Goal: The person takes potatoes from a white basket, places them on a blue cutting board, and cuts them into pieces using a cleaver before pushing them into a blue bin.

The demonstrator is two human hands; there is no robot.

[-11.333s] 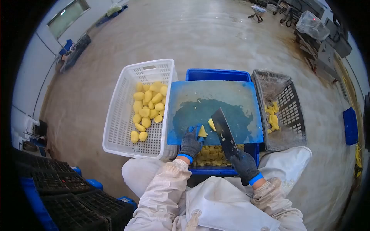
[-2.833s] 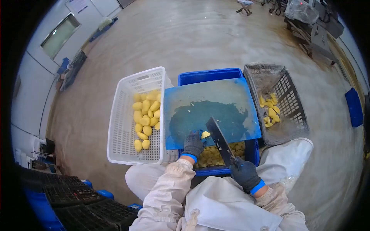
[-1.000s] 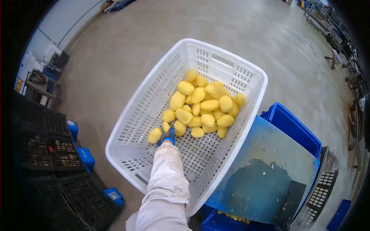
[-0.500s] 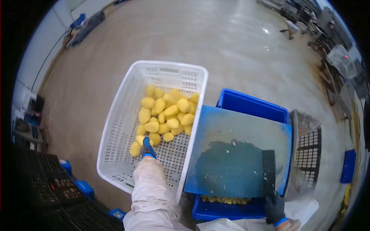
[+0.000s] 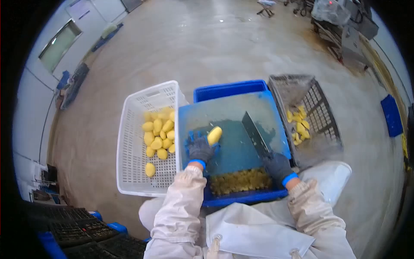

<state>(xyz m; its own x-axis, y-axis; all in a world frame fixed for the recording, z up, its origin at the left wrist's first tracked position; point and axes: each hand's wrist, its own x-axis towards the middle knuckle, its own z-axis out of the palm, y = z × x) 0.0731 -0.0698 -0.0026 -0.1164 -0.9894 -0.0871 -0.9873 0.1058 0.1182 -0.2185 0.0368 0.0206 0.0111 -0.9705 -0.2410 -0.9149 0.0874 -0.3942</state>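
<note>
My left hand (image 5: 200, 149), in a dark glove with blue fingertips, is over the left part of a blue cutting board (image 5: 233, 162). Its fingers are spread, and a peeled yellow potato (image 5: 214, 135) is right beside them on the thumb side. A wide-bladed kitchen knife (image 5: 254, 134) is in my right hand (image 5: 278, 167), whose gloved fingers are wrapped round the handle. The blade slants up and left over the wet board. Left of the board, a white basket (image 5: 123, 151) has several peeled potatoes (image 5: 157, 127) in it.
The board rests across a blue bin (image 5: 241, 199), with cut potato pieces (image 5: 239, 181) showing at its near end. A dark crate (image 5: 317, 151) with potato pieces (image 5: 300, 125) stands to the right. Black crates (image 5: 82, 233) are at lower left.
My left hand has moved from the white basket to the board, bringing a potato. The knife, flat along the board's right side before, is now raised and angled in my right hand. The view has turned right.
</note>
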